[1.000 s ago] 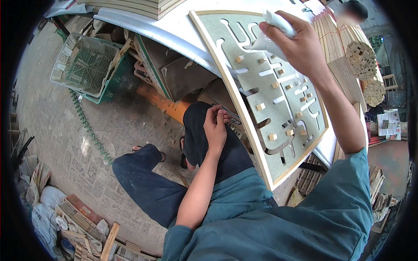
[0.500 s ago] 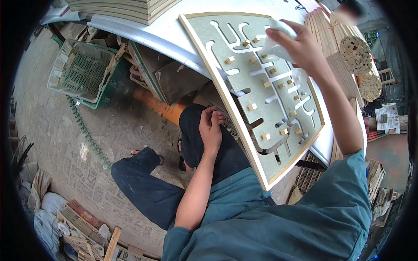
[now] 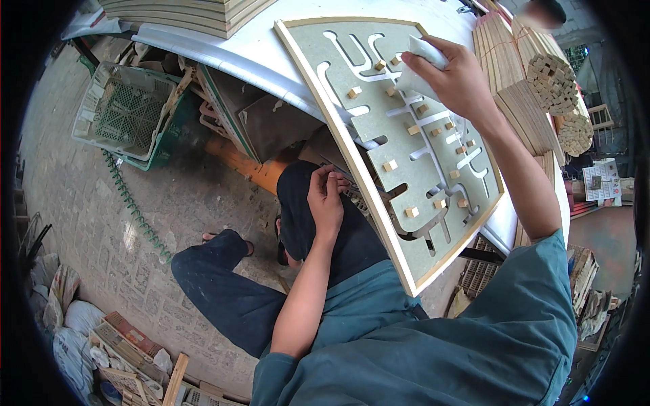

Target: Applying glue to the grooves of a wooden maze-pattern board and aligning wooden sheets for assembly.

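Observation:
My right hand [image 3: 460, 78] is closed round a white translucent squeeze bottle [image 3: 421, 82], tilted over the upper right part of a slotted grey-green board [image 3: 379, 128]. A pale wooden frame [image 3: 349, 152] edges the board, which overhangs the near side of the table. Several small wooden blocks [image 3: 390, 165] stand on its face between the cut-out slots. Below the frame's left side, my left hand [image 3: 326, 196] hovers by my knee, fingers curled and thumb pressed to them. Whether anything small is in that pinch is hidden.
The white table [image 3: 271, 57] bears stacked wooden strips [image 3: 183, 15] at the far left and bundled wood sticks [image 3: 552, 84] at the right. A plastic crate [image 3: 125, 111] stands lower left, with a coiled green hose [image 3: 132, 203] beside it. Another person's head shows at the top right.
My right hand has shifted slightly left and down over the board with the squeeze bottle. My left hand has hardly moved.

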